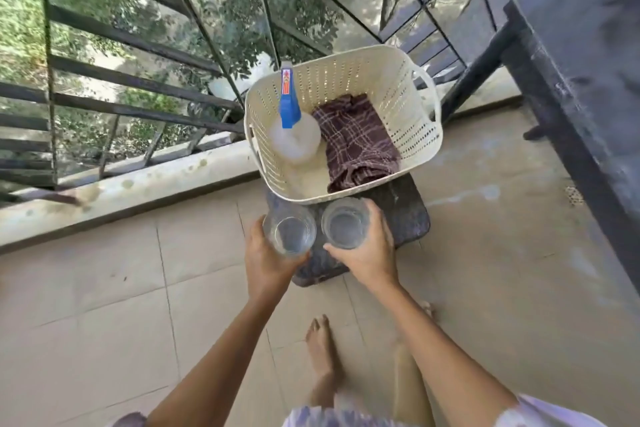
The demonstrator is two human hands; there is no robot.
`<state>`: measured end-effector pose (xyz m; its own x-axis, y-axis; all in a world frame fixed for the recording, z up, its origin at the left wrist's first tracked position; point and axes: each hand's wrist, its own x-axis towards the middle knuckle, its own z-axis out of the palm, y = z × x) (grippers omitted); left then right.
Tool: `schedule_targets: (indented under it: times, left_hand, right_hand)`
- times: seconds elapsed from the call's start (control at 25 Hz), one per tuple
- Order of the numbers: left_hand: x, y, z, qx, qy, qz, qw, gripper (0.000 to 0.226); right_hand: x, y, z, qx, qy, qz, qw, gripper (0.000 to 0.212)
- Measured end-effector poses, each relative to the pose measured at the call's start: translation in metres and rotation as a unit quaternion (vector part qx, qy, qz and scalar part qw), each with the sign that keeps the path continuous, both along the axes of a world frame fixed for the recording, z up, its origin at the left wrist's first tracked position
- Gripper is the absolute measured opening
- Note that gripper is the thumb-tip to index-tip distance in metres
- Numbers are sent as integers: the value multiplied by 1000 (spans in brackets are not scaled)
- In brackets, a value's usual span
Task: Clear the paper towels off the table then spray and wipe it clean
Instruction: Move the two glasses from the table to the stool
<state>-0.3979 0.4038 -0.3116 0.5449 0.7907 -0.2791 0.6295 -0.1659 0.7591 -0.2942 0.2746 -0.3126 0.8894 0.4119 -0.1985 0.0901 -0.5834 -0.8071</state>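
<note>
A cream perforated basket [391,80] stands on a low dark stool [407,208] on the balcony floor. Inside it a spray bottle [294,135] with a blue trigger head stands at the left, and a folded maroon checked cloth [356,142] lies at the right. My left hand [266,260] grips one clear glass [290,230] and my right hand [367,253] grips a second clear glass [345,222], both just above the stool's near end, in front of the basket. The dark table [588,62] juts in at the upper right. No paper towels are in view.
A black metal railing [138,42] runs along the left and far side, with a pale ledge [138,184] at its foot. Tiled floor spreads to the left and below. My bare foot [325,354] stands behind the stool. The table's leg [474,80] slants down beside the basket.
</note>
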Motion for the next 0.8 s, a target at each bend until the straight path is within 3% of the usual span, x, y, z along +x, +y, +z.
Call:
schedule_targets:
  times: [0.16,0.48,0.6,0.8]
  left_hand:
    - [1,-2,-2,-19,-1,7,1000,90]
    - [-1,0,32,-96,64,-31,993,131]
    - [-9,-8,65,-32,66,-64,995,128]
    - [3,-24,152,150,-67,-139,977,89]
  right_hand:
    - [1,2,-2,-6,4,1,1000,101]
    - [-2,-1,35,-33,13,53,998,114]
    - [-7,-4,66,-11,-14,48,999,106]
    - [-6,-13,153,41,-122,9,992,81]
